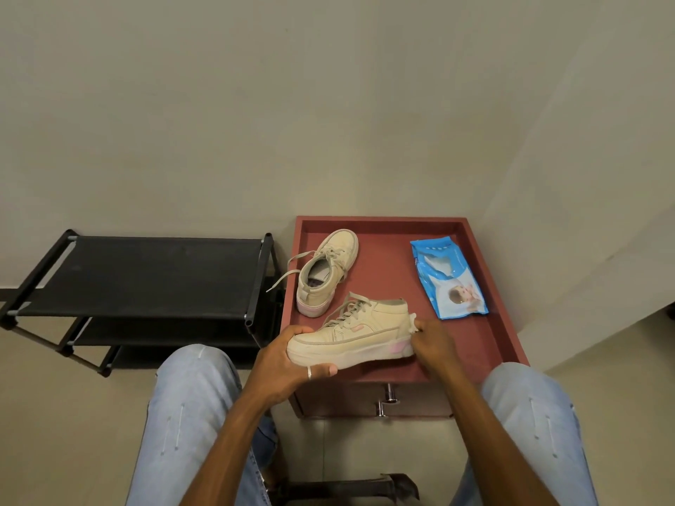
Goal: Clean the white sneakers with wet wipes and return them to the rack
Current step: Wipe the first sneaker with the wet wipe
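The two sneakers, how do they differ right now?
The near sneaker is held at its toe by the left hand, side-on, while the right hand presses a wipe to its heel. The far sneaker rests untouched on the red table, toe pointing away, laces trailing. Both are off-white with pink heel trim.

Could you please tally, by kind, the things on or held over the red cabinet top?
Sneakers: 2, one held, one resting
Wipe packs: 1, blue
Loose wipes: 1, in the right hand
Total: 4
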`<action>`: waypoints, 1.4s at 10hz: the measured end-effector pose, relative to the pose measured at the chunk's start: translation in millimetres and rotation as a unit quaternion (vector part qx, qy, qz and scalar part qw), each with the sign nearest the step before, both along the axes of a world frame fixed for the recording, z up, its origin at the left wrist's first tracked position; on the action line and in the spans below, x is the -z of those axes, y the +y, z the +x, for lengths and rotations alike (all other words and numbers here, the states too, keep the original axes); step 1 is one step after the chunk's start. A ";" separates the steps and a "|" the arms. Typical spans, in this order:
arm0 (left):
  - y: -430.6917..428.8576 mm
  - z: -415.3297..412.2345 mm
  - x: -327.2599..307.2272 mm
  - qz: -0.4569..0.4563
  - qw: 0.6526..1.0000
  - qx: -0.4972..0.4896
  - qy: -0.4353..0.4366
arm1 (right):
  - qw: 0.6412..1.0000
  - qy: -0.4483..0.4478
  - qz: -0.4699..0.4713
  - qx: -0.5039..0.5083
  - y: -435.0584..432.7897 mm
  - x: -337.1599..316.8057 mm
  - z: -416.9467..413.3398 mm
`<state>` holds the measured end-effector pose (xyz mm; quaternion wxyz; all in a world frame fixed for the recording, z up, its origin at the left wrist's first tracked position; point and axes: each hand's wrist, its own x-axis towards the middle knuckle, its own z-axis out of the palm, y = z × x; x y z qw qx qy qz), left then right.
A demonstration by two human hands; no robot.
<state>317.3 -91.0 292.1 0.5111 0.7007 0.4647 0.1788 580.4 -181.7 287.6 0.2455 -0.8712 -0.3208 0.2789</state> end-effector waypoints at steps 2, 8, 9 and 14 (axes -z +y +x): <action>-2.6 1.1 -1.5 -0.001 1.000 -0.017 -0.016 | 0.993 -0.111 -0.010 0.026 -1.1 -16.4 -30.4; 4.0 -39.3 57.7 0.048 0.995 -0.037 0.078 | 0.906 -0.200 0.222 -0.300 18.5 -25.7 -159.4; -4.6 -20.1 39.8 0.060 0.995 -0.014 0.081 | 0.896 -0.202 0.226 -0.324 19.2 -23.1 -161.5; 0.4 -5.0 -1.1 0.014 0.997 -0.007 -0.082 | 0.883 -0.262 0.276 -0.274 -9.7 -29.6 -127.6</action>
